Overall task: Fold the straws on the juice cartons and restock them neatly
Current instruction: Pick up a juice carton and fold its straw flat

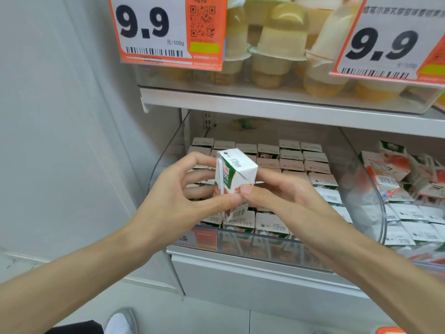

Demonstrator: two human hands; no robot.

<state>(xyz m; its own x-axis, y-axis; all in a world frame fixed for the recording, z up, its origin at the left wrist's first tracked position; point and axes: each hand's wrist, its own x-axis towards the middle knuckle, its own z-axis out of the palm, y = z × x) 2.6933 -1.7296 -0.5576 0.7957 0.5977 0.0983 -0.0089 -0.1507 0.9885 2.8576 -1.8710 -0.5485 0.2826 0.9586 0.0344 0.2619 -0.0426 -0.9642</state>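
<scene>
Each grip, left hand (173, 196) and right hand (284, 198), pinches one juice carton (237, 172) above a carton-filled clear bin (166, 165).

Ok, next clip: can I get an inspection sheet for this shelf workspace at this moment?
Surface: white shop shelf bearing a clear bin.
Job's things: one juice carton held above the bin, a white straw along one face; rows of cartons stand upright in the bin.
Clutter: jumbled cartons in the neighbouring bin on the right.
Grippers: left hand and right hand both pinch the held carton.
Cables: nothing seen.
Surroundings: jelly cups and 9.9 price tags above; grey wall left; a shoe below.
</scene>
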